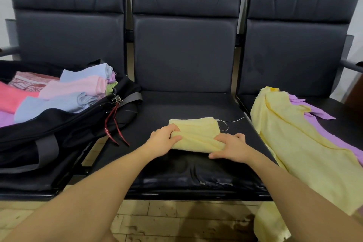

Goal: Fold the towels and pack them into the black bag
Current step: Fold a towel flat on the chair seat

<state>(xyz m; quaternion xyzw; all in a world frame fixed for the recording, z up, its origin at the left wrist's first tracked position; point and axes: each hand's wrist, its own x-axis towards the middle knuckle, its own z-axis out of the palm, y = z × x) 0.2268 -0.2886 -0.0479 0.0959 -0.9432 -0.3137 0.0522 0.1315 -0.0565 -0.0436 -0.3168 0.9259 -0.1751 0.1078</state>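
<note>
A small pale yellow towel [196, 133] lies folded on the middle black seat [176, 108]. My left hand [164, 140] grips its near left corner, fingers curled round the fold. My right hand [230, 147] pinches the near right edge, with the thumb lying on the seat. The black bag [59, 129] stands open on the left seat, holding several folded towels in blue, pink, purple and green [78, 88].
On the right seat a large unfolded yellow towel [294, 143] drapes over the front edge, lying on a purple towel [322, 116]. Red ribbons and a grey strap hang from the bag onto the middle seat. Tiled floor shows below the seats.
</note>
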